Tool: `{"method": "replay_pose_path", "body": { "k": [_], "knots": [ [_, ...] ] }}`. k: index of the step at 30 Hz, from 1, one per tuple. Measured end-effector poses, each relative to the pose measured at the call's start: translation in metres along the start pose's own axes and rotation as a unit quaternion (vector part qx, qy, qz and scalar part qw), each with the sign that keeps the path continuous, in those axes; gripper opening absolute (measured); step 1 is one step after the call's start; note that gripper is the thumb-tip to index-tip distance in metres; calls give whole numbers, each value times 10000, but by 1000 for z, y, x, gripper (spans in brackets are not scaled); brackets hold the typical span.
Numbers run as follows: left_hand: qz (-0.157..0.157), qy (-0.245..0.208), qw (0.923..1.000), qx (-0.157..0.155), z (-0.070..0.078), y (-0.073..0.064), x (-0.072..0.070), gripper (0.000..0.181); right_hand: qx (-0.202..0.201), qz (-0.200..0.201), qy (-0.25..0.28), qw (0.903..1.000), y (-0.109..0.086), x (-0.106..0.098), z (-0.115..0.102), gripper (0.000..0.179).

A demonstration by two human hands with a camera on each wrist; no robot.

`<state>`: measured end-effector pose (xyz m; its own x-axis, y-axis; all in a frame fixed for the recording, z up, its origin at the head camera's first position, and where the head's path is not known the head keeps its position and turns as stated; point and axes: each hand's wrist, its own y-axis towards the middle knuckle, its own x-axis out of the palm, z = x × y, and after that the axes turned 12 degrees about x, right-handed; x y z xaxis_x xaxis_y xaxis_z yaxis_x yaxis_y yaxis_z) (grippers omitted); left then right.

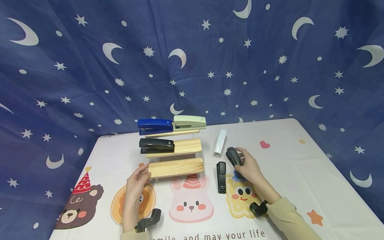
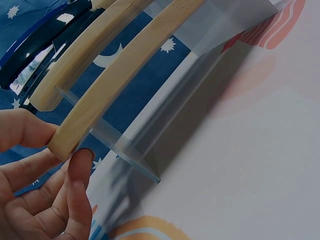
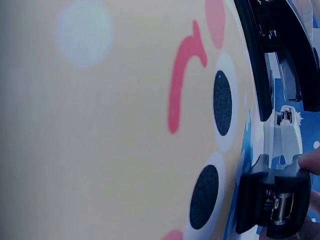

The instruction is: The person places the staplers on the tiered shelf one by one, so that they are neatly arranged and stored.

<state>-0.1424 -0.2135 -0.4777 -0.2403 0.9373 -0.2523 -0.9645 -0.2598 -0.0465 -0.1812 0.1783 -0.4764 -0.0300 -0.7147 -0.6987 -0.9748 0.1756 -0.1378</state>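
My left hand [image 1: 138, 182] pinches the left end of the lowest wooden shelf [image 1: 176, 167] of a three-tier rack with clear supports. In the left wrist view the thumb and fingers meet at that board's end [image 2: 67, 142]. My right hand [image 1: 249, 165] grips a dark grey stapler [image 1: 234, 156] on the right side of the table, also seen end-on as a black stapler [image 3: 275, 200] in the right wrist view. Just left of it lies a slim black stapler [image 1: 221, 177]. Behind these is a white stapler [image 1: 220, 143].
On the top shelf [image 1: 172, 133] sit a blue stapler [image 1: 155, 126] and a pale green stapler [image 1: 189, 122]. A black stapler [image 1: 156, 145] occupies the left half of the middle shelf [image 1: 188, 146]. A starry blue curtain [image 1: 192, 60] hangs behind the table [image 1: 288, 160].
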Motion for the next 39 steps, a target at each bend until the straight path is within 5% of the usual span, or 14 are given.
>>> {"method": "replay_pose_path", "body": {
  "k": [18, 39],
  "knots": [
    [27, 46, 10000, 17, 0, 0, 1, 44, -100, -51, 50, 9999, 1, -8, 0, 69],
    [61, 41, 10000, 44, 2, -1, 0, 44, -497, -97, 133, 9986, -3, -25, -24, 70]
  ]
}}
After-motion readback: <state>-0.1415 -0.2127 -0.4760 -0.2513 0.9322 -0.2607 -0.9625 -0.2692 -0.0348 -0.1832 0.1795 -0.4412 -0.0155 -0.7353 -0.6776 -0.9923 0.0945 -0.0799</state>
